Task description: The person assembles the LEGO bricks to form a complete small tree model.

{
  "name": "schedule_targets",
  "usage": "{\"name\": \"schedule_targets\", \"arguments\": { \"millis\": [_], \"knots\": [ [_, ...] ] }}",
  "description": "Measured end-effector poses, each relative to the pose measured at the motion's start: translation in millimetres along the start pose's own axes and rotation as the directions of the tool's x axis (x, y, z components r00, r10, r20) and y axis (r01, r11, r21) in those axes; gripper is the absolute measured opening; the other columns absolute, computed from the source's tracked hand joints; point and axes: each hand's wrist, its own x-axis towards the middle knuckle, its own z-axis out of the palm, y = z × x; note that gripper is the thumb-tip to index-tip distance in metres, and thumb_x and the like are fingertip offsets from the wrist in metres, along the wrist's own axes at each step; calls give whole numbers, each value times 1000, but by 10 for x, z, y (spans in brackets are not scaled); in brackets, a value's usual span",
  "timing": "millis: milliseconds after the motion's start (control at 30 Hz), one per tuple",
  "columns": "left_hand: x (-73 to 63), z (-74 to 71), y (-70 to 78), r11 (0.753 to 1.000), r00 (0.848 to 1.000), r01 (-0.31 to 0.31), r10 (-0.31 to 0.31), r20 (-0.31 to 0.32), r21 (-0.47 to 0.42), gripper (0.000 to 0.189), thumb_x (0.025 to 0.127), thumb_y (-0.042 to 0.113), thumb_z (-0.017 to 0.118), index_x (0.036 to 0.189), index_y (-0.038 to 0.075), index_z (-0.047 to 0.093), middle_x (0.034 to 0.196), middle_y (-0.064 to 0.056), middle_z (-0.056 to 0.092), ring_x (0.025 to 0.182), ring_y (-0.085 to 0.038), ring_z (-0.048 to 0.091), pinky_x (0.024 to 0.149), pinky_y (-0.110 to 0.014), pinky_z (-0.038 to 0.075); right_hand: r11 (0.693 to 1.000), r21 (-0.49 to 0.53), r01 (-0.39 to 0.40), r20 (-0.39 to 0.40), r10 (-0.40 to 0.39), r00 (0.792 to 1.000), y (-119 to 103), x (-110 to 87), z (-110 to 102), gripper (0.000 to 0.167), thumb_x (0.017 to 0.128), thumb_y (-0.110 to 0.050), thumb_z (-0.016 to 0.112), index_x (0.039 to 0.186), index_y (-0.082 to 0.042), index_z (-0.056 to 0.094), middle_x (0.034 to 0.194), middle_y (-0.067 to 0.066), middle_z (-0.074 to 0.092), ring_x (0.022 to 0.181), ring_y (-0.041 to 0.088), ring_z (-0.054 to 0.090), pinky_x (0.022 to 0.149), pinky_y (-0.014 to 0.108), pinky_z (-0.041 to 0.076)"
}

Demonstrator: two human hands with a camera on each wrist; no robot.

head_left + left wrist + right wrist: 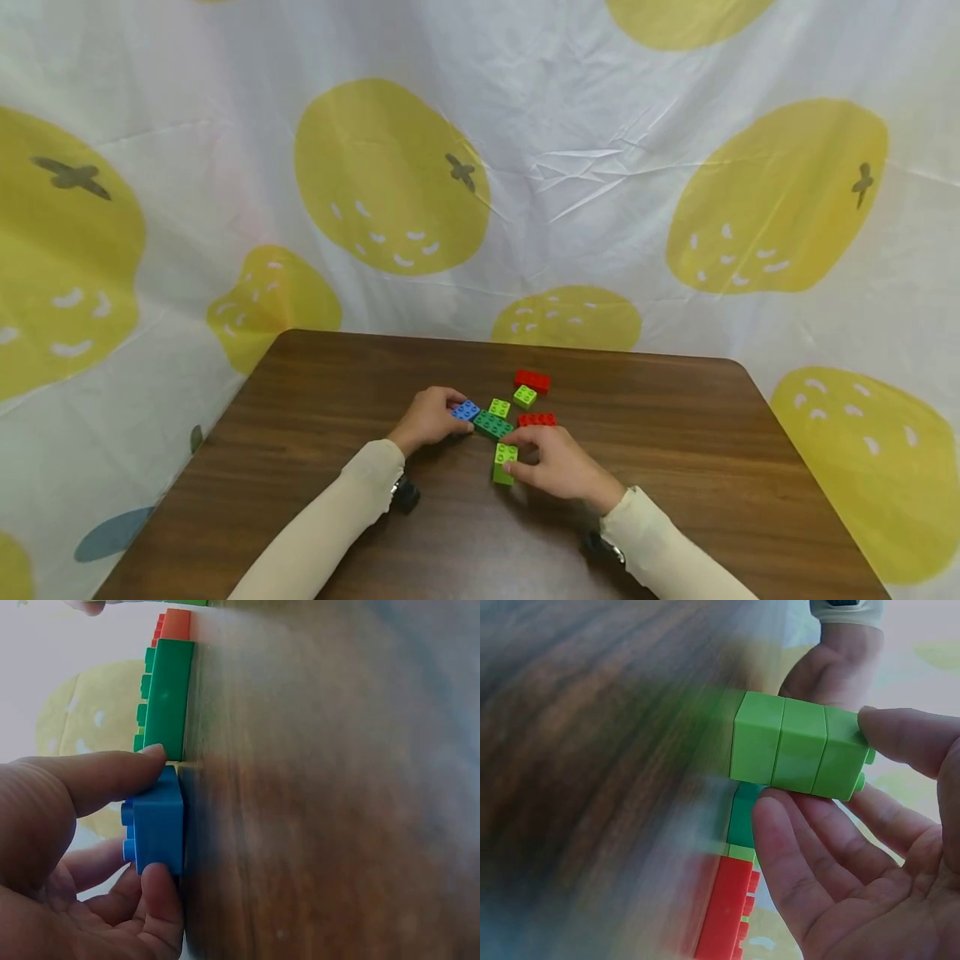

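Observation:
My left hand (427, 419) grips a blue toy brick (159, 829) on the table, thumb at one end and fingers at the other. That brick sits end to end with a dark green brick (492, 425), whose near end is right at my thumb tip in the left wrist view. With thumb and fingertips, my right hand (564, 464) pinches an upright stack of three light green bricks (801, 747), studs facing up, just in front of the dark green one. A small light green brick (499, 407) lies behind the dark green brick.
To the right of the dark green brick lies a red brick (537, 419), partly behind my right hand. Farther back are another light green brick (525, 396) and a second red brick (532, 381). A fruit-patterned curtain (570, 208) hangs behind the wooden table (360, 367).

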Motion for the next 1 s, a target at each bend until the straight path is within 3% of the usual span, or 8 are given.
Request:
{"name": "schedule_targets", "arguments": {
  "millis": [367, 700, 867, 1000],
  "knots": [
    [-94, -96, 37, 1000, 1000, 3, -2, 23, -30, 42, 87, 25, 89, 123, 9, 78, 116, -5, 77, 100, -16, 68, 92, -42, 57, 999, 33, 11, -25, -10, 1000, 47, -12, -15, 29, 94, -25, 82, 120, -14, 75, 111, 0, 76, 98, 23, 74, 89, 39, 61],
    [-202, -214, 114, 999, 998, -29, 30, 57, -19, 38, 92, 26, 84, 127, 13, 77, 124, -7, 74, 104, -19, 65, 89, -39, 56, 994, 107, -25, -36, 29, 999, 97, -18, 1, 24, 93, -24, 83, 115, -17, 76, 107, -3, 76, 97, 17, 72, 89, 38, 61],
    [-292, -269, 207, 997, 994, -48, 53, 96, -54, 38, 93, 27, 84, 128, 14, 76, 124, -5, 74, 104, -19, 65, 92, -41, 56, 992, 117, -46, -32, 50, 998, 120, -21, 7, 23, 91, -24, 84, 113, -19, 77, 104, -7, 74, 96, 19, 71, 89, 34, 60],
    [-357, -299, 303, 994, 990, -79, 87, 114, -76, 37, 93, 26, 84, 128, 15, 76, 123, -3, 74, 106, -19, 65, 97, -44, 55, 991, 127, -33, -28, 37, 999, 122, -15, -5, 22, 91, -24, 84, 112, -19, 78, 103, -7, 74, 95, 18, 70, 90, 38, 60]
  ]
}}
